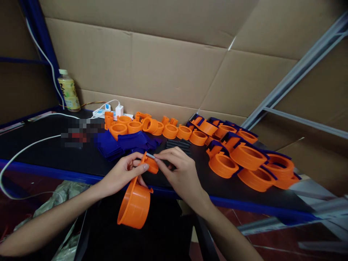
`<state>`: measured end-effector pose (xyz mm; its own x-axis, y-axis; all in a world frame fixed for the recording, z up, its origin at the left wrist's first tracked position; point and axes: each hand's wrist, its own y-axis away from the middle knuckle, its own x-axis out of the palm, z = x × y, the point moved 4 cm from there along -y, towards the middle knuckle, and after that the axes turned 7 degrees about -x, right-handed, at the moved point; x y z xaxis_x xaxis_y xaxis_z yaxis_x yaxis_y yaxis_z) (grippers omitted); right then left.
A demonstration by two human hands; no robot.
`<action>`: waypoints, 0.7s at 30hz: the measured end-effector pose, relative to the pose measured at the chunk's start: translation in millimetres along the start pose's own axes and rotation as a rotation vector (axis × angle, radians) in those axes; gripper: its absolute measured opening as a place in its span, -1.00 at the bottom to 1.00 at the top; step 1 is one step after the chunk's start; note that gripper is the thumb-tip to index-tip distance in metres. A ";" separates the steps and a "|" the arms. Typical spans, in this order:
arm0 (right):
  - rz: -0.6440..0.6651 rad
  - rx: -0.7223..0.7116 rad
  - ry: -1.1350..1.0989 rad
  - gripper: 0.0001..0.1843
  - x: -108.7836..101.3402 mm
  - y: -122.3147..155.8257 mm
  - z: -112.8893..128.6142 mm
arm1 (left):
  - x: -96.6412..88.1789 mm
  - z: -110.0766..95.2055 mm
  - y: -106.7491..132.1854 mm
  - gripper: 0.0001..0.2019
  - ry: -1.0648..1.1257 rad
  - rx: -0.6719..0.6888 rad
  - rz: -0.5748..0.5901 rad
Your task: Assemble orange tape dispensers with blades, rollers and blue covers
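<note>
My left hand (123, 172) is closed around the narrow arm of an orange plastic ring-shaped part (138, 208), whose wide ring hangs tilted below the fingers, in front of the table edge. Between the thumb and fingertips of my right hand (181, 175) is a small grey toothed strip (150, 156). The strip lies against the top end of the orange part; I cannot tell whether it is seated in it. Dark ridged strips (178, 145) lie on the table just behind my right hand. Behind my left hand is a pile of dark blue flat pieces (130, 142).
More orange ring parts (170, 131) stand in a row at the back. On the right, orange parts with blue strips (248, 156) are stacked on the black table (46, 148). A power strip (99, 113), white cable (29, 142) and drink bottle (68, 92) are at the left.
</note>
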<state>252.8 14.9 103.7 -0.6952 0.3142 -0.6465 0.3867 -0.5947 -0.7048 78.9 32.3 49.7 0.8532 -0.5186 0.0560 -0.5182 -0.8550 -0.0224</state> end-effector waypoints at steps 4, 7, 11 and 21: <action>0.031 0.009 0.042 -0.77 -2.9 -8.7 -12.0 | -2.5 -0.1 -1.0 -0.66 0.010 -0.014 -0.012; 0.051 0.103 0.235 -0.70 -20.3 -1.9 -36.9 | -3.7 0.7 -2.0 -0.61 0.013 -0.037 0.000; 0.144 0.243 0.550 -0.69 -41.6 21.6 -77.4 | -5.1 1.9 -2.6 -0.59 0.036 -0.034 -0.002; 0.276 0.310 0.541 -0.77 -52.1 48.5 -109.7 | -8.1 2.1 -2.8 -0.67 0.107 -0.062 -0.052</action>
<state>374.3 50.9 71.2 -0.1642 0.3982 -0.9025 0.2590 -0.8654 -0.4290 73.5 38.9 47.2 0.8696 -0.4666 0.1616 -0.4789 -0.8767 0.0451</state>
